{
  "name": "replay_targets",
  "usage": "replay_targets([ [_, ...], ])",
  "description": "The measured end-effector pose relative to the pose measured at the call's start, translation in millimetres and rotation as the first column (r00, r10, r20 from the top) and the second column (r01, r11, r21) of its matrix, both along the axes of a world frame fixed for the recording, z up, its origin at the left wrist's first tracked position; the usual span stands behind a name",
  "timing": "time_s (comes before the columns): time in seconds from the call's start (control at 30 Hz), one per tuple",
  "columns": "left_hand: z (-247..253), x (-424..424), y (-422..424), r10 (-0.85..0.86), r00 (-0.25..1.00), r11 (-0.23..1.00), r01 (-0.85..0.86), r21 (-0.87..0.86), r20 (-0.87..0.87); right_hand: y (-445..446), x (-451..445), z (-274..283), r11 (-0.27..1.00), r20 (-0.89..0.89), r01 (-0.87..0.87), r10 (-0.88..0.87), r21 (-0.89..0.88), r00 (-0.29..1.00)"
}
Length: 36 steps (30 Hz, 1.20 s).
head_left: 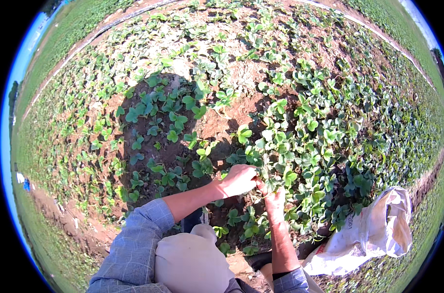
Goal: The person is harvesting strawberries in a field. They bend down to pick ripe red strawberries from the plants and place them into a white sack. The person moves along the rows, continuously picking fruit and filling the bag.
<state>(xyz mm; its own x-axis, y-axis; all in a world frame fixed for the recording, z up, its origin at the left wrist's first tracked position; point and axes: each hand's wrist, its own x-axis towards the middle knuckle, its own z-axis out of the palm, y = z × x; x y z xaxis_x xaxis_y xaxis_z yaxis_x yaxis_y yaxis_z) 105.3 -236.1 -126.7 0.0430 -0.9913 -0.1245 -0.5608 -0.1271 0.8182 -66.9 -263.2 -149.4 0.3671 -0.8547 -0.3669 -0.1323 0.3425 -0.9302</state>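
Both my hands meet low over a bed of leafy strawberry plants [280, 146]. My left hand [240, 179] reaches in from the left with its fingers bent at a leafy stem. Just right of it, my right hand [274, 194] has its fingertips closed around a leafy strawberry shoot [271, 181], whose leaves rise above the fingers. What exactly the left fingertips pinch is hidden. An opened white woven sack [357, 241] leans at the lower right, beyond my right forearm.
Low plants and runners spread over reddish soil [218, 124] all around. A dark shoe [260, 260] is beside my right forearm. A pale hose or edging strip [97, 33] curves along the bed's far side. Someone's figure [25, 184] is small at the far left.
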Motion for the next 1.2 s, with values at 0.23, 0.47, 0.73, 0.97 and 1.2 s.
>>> replay_targets([
  [0.23, 9.9, -35.2, 106.8, -0.133, 0.99, 0.991, 0.132, 0.03, 0.055, 102.3, -36.1, 13.8, 0.98, -0.147, -0.145, 0.124, -0.139, 0.981],
  [0.47, -20.6, -70.3, 146.1, -0.369, 0.798, 0.893, 0.446, 0.056, -0.476, 198.6, -75.8, 45.6, 0.992, -0.253, 0.024, -0.055, -0.126, 0.966],
  [0.73, -51.0, -36.7, 182.7, 0.23, 0.964, 0.966, -0.209, 0.154, -0.135, 258.0, -110.8, 58.9, 0.976, -0.196, 0.22, -0.218, -0.014, 0.956],
  [0.97, -37.2, 6.6, 326.6, 0.431, 0.824, 0.887, -0.315, 0.337, -0.366, 271.1, -139.5, 70.9, 0.93, -0.158, 0.369, -0.363, 0.008, 0.918],
  [1.2, -34.1, 13.4, 412.9, 0.508, 0.749, 0.845, -0.339, 0.413, -0.425, 238.6, -160.1, 104.6, 0.879, -0.061, 0.452, -0.465, -0.149, 0.883],
])
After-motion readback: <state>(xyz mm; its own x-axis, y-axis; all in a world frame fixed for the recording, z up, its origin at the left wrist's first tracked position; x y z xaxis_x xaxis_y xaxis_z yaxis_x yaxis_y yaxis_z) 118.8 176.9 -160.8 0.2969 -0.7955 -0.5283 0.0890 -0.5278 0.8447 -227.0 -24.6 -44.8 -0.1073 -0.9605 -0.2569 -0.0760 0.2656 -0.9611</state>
